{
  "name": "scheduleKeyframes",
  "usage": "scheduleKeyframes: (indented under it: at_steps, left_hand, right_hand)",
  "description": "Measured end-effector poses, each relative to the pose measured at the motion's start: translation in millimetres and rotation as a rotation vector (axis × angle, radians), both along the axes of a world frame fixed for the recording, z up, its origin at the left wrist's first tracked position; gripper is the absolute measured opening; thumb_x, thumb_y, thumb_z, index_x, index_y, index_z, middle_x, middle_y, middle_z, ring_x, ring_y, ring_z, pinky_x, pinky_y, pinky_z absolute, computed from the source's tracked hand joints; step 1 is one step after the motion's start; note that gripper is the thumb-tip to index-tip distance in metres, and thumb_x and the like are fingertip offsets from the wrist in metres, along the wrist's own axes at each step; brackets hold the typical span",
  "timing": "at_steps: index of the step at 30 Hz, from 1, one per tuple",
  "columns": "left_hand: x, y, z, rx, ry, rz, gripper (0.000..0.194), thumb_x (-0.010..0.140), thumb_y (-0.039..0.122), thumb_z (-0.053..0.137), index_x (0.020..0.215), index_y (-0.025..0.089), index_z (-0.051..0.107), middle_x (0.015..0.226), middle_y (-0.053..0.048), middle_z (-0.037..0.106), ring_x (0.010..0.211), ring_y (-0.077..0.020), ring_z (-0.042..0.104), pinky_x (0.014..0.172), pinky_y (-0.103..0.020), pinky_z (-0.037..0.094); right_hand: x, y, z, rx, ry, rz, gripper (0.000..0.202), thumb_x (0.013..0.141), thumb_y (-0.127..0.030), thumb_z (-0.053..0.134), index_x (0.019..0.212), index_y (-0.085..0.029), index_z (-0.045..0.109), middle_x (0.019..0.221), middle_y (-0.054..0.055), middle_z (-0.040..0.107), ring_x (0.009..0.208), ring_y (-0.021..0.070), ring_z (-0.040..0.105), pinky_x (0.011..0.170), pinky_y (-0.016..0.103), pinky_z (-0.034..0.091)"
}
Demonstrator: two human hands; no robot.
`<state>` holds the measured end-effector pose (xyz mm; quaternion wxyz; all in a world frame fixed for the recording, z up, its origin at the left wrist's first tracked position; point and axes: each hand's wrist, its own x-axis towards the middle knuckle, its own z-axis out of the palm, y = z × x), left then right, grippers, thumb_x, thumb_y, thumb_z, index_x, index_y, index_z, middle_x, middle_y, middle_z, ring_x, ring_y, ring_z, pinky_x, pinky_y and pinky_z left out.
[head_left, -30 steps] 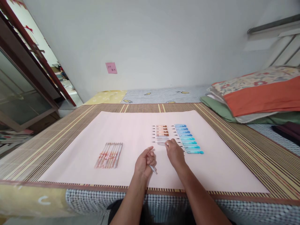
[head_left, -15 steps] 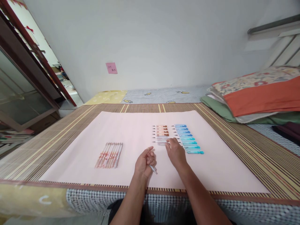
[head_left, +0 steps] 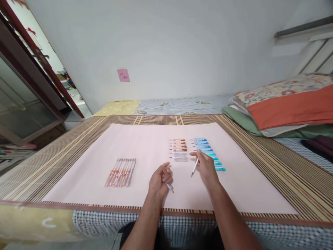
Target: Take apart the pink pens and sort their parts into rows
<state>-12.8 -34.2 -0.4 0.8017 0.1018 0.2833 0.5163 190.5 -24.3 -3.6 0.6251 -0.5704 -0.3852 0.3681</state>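
Observation:
My right hand (head_left: 206, 166) pinches a slim white pen (head_left: 194, 168), its tip slanting down to the left above the pink sheet (head_left: 145, 142). Beside it is a column of blue and turquoise pens (head_left: 205, 146), partly covered by the hand. Palm up near the front, my left hand (head_left: 161, 180) has its lower fingers curled round a grey-white pen (head_left: 169, 187), with its forefinger stretched out. Beyond both hands lies a column of brown-barrelled pens (head_left: 179, 142), with clear-grey pens (head_left: 180, 156) at its near end.
A side-by-side group of red-patterned clear pens (head_left: 121, 173) lies on the sheet at left. Under the sheet is a striped mat (head_left: 85, 146). Folded bedding (head_left: 293, 104) is piled at the right. A pink note (head_left: 123, 75) is stuck to the wall (head_left: 177, 48).
My right hand has moved right and back from the clear-grey pens, and a white pen now shows in its fingers. The left hand stays nearly still.

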Motion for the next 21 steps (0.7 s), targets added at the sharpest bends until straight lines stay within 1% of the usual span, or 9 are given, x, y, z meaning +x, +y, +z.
scheduleKeyframes:
  at_steps: [1,3,5,6,9,11,15,18,21]
  left_hand:
    - [-0.4,0.1,0.0,0.004,0.002,-0.002,0.012,0.078,0.015,0.075,0.086,0.009,0.068,0.058,0.004,0.058,0.038,-0.0007,0.024,0.038,-0.017,0.019]
    - [-0.9,0.2,-0.2,0.006,0.007,-0.001,0.012,0.079,0.015,0.075,0.086,0.009,0.068,0.058,0.004,0.058,0.038,-0.0007,0.024,0.038,-0.017,0.019]
    - [-1.1,0.3,-0.4,0.004,0.009,0.006,0.011,0.079,0.016,0.075,0.086,0.009,0.069,0.058,0.004,0.058,0.038,-0.0006,0.023,0.038,-0.017,0.019]
    - [-1.1,0.3,-0.6,0.004,0.01,0.007,0.011,0.079,0.016,0.075,0.086,0.009,0.069,0.058,0.003,0.058,0.038,-0.0006,0.023,0.038,-0.016,0.019]
    - [-0.8,0.4,-0.8,0.007,0.014,0.002,0.012,0.079,0.016,0.075,0.087,0.01,0.069,0.059,0.003,0.058,0.037,-0.0005,0.023,0.038,-0.017,0.019]
    - [-0.7,0.4,-0.8,0.009,0.015,0.0,0.012,0.08,0.017,0.075,0.088,0.009,0.069,0.059,0.003,0.058,0.037,-0.0006,0.023,0.038,-0.017,0.02]
    - [-0.6,0.5,-0.7,0.013,0.022,0.001,0.011,0.08,0.017,0.074,0.087,0.01,0.07,0.058,0.004,0.057,0.037,-0.0009,0.023,0.038,-0.017,0.02]
    - [-1.1,0.5,-0.7,0.011,0.022,0.0,0.011,0.079,0.017,0.075,0.087,0.01,0.07,0.058,0.004,0.058,0.037,-0.0007,0.023,0.038,-0.017,0.02]
    - [-1.8,0.4,-0.7,0.009,0.014,0.006,0.011,0.079,0.016,0.075,0.086,0.009,0.07,0.058,0.004,0.058,0.037,-0.0005,0.023,0.038,-0.017,0.02]
  right_hand:
    - [-0.8,0.4,-2.0,-0.016,0.071,0.012,0.061,0.081,-0.074,0.063,0.091,-0.016,0.076,0.052,-0.005,0.048,0.046,0.0108,0.045,0.045,0.025,0.035]
    - [-2.7,1.9,-6.3,-0.042,0.184,0.056,0.058,0.076,-0.071,0.071,0.09,-0.015,0.076,0.055,-0.002,0.055,0.048,0.0118,0.051,0.047,0.025,0.042]
    - [-4.3,4.3,-11.5,-0.057,0.193,0.127,0.055,0.073,-0.067,0.075,0.088,-0.014,0.075,0.06,0.001,0.062,0.053,0.0136,0.057,0.05,0.026,0.046]
    - [-4.9,5.6,-14.4,-0.065,0.162,0.159,0.052,0.072,-0.065,0.076,0.087,-0.014,0.074,0.06,0.001,0.063,0.052,0.0134,0.056,0.049,0.026,0.045]
    - [-5.7,8.7,-22.5,-0.082,-0.02,0.198,0.042,0.073,-0.057,0.074,0.081,-0.016,0.073,0.055,-0.001,0.06,0.046,0.0114,0.048,0.045,0.025,0.034]
    - [-5.8,9.3,-25.9,-0.088,-0.16,0.191,0.033,0.075,-0.05,0.071,0.079,-0.017,0.073,0.053,-0.003,0.057,0.046,0.0117,0.045,0.047,0.025,0.031]
    - [-6.5,6.5,-25.8,-0.081,-0.446,0.17,0.02,0.078,-0.038,0.063,0.083,-0.021,0.072,0.06,-0.003,0.061,0.054,0.0156,0.05,0.054,0.028,0.035]
    - [-7.5,2.8,-21.2,-0.043,-0.626,0.162,0.01,0.08,-0.03,0.062,0.08,-0.022,0.067,0.076,0.0,0.067,0.067,0.0182,0.058,0.064,0.03,0.041]
    - [-8.7,-0.3,-16.5,-0.013,-0.785,0.158,0.003,0.081,-0.022,0.061,0.079,-0.023,0.063,0.086,0.001,0.066,0.078,0.0186,0.062,0.072,0.03,0.043]
